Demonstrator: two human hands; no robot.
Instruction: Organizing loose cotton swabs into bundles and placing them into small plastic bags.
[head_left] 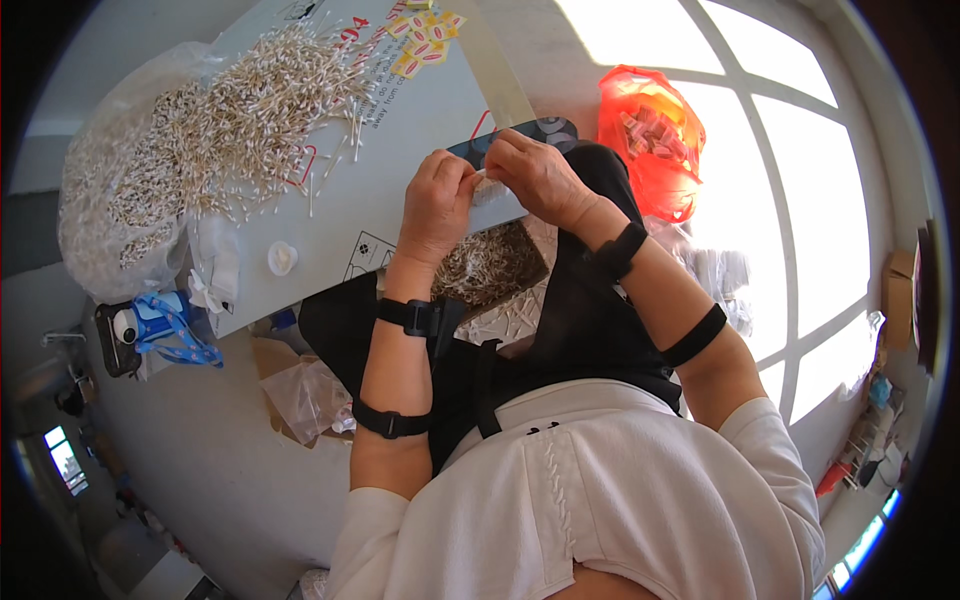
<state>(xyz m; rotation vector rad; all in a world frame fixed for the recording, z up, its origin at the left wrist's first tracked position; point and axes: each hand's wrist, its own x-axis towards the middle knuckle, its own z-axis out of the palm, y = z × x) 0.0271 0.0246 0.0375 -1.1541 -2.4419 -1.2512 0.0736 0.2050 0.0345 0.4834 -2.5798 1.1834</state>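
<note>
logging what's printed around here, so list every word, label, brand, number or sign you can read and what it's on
I won't copy wording out, only place it:
White tabletop: large red characters and smaller black lines, legible in part.
White tabletop, edge nearer the person: boxed black symbol, details too small to read.
Small yellow labels: red marks, too small to read.
</note>
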